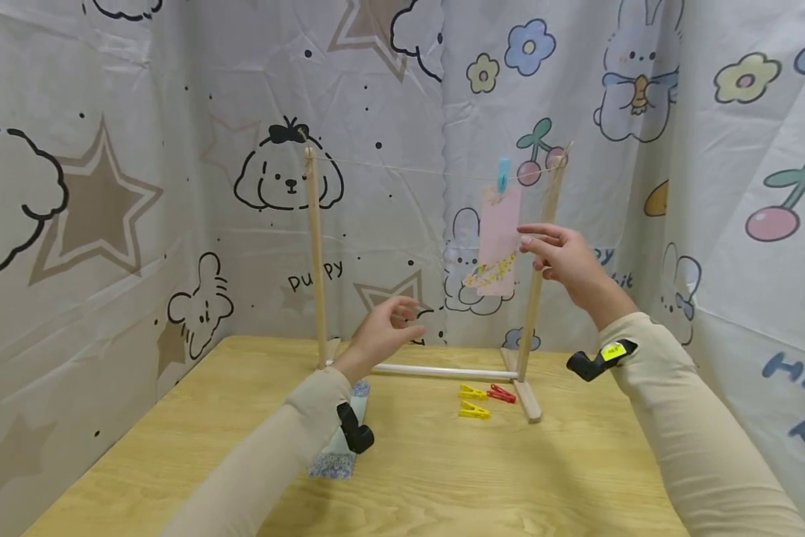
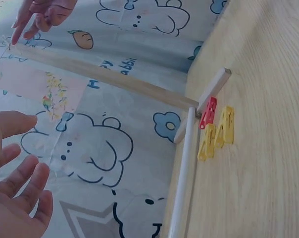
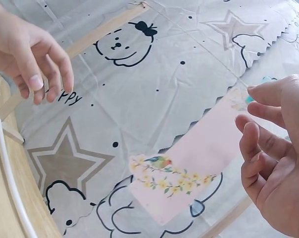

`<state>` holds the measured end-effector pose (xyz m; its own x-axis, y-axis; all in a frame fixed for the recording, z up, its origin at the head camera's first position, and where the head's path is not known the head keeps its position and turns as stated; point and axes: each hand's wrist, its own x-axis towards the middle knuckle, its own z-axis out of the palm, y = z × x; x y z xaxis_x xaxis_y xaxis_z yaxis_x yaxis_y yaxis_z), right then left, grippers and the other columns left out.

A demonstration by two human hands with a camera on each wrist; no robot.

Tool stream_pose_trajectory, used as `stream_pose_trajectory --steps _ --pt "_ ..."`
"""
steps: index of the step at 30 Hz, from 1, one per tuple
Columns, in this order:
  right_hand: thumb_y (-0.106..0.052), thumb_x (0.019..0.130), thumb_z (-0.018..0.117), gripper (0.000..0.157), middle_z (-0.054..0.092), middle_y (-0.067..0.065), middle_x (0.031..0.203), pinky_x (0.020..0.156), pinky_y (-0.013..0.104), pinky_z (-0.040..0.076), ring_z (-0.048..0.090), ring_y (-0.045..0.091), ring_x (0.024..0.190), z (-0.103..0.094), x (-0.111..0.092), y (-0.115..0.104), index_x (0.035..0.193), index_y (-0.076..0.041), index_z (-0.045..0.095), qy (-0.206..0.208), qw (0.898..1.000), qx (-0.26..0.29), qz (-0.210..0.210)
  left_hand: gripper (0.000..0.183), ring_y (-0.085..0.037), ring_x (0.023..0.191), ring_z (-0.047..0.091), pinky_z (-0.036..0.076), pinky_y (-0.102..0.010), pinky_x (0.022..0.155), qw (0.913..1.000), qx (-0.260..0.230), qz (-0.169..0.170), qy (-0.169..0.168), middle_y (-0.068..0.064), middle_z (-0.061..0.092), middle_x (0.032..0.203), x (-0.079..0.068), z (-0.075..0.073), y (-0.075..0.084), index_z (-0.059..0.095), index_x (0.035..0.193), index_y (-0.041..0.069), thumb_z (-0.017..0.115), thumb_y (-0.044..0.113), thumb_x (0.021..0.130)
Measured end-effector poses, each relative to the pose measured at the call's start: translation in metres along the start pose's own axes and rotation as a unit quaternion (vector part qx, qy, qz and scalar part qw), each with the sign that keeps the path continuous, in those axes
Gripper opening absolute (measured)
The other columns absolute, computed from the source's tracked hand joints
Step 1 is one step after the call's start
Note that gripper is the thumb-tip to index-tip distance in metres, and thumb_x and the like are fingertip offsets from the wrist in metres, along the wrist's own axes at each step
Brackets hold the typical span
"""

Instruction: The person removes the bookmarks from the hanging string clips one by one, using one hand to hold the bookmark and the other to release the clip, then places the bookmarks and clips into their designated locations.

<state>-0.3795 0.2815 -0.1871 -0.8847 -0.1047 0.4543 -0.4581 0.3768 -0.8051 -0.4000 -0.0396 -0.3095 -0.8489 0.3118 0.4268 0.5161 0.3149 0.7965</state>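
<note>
A pink card (image 1: 498,231) printed with yellow flowers and a bird hangs from a thin string (image 1: 402,168), held by a blue clothespin (image 1: 503,175). Just right of the card is my right hand (image 1: 566,261), its fingers loosely bent with nothing between them. My left hand (image 1: 383,332) hovers over the bottom rod of the wooden frame, relaxed and holding nothing; the left wrist view shows its fingers (image 2: 28,186) apart. Under my left forearm lies a blue-patterned paper strip (image 1: 333,464), partly hidden by the sleeve and wrist camera.
Two wooden posts, left (image 1: 317,253) and right (image 1: 542,261), carry the string, and a white rod (image 1: 442,371) joins them low down. Two yellow clothespins (image 1: 474,411) and a red clothespin (image 1: 501,394) lie on the table (image 1: 429,477). Printed curtains (image 1: 375,89) surround it.
</note>
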Motion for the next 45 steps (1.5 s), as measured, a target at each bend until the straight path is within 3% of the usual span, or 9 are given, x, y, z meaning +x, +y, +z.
stream_pose_trajectory --steps 7,17,30,45 --pt "-0.036 0.107 0.06 0.053 0.063 0.004 0.113 0.063 0.025 0.045 0.054 0.013 0.069 -0.007 0.012 -0.015 0.149 -0.004 0.052 0.021 1.0 0.014 -0.016 0.049 -0.025 0.107 0.061 0.055 -0.041 0.086 0.9996 -0.026 -0.001 0.003 -0.009 0.063 0.122 0.021 0.013 0.003 0.06 0.139 0.01 0.078 0.016 0.094" --pt "-0.034 0.107 0.06 0.05 0.057 0.018 0.13 0.062 0.023 0.045 0.055 0.009 0.071 -0.001 0.025 -0.019 0.148 -0.005 0.054 0.052 0.998 0.021 -0.029 0.057 -0.031 0.111 0.06 0.054 -0.043 0.09 0.998 -0.058 0.0 0.024 -0.013 0.059 0.124 0.047 0.038 -0.002 0.055 0.142 0.007 0.08 0.011 0.091" --pt "-0.032 0.107 0.06 0.043 0.061 0.009 0.121 0.063 0.022 0.045 0.054 0.011 0.072 -0.005 0.048 -0.03 0.143 -0.009 0.06 0.099 0.993 0.024 -0.064 0.07 -0.038 0.127 0.054 0.052 -0.047 0.098 0.9942 -0.103 -0.005 0.03 -0.02 0.052 0.141 0.081 0.065 0.002 0.046 0.15 0.006 0.081 0.01 0.09" --pt "-0.033 0.106 0.062 0.044 0.061 0.013 0.129 0.065 0.023 0.046 0.054 0.013 0.075 -0.006 0.055 -0.038 0.143 -0.009 0.06 0.12 0.99 0.041 -0.062 0.071 -0.04 0.135 0.048 0.047 -0.05 0.104 0.9909 -0.128 -0.017 0.038 -0.02 0.048 0.147 0.097 0.086 0.012 0.044 0.153 0.01 0.08 0.011 0.092"
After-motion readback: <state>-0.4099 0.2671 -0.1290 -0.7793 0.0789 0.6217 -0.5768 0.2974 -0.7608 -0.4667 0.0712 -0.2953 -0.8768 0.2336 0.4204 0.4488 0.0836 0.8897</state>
